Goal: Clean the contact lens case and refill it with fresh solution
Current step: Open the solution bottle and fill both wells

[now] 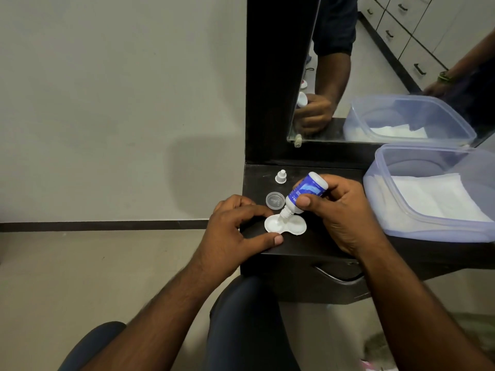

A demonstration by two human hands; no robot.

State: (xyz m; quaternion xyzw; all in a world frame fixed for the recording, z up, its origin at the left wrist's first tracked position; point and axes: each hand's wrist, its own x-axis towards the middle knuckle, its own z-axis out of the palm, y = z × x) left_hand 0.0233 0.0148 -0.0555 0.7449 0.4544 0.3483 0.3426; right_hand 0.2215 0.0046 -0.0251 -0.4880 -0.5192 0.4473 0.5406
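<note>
Solution bottle [305, 192] label: white print is seen on the blue band, but it is too small and tilted to be read.
Bottle neck end of the label: two or three white characters can be made out, not legibly.
Other surfaces: no legible text, brand, number or sign is shown.

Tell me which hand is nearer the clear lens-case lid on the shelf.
Right. The right hand, gripping the solution bottle, has its thumb just right of the clear lid. The left hand sits lower left, steadying the lens case.
</note>
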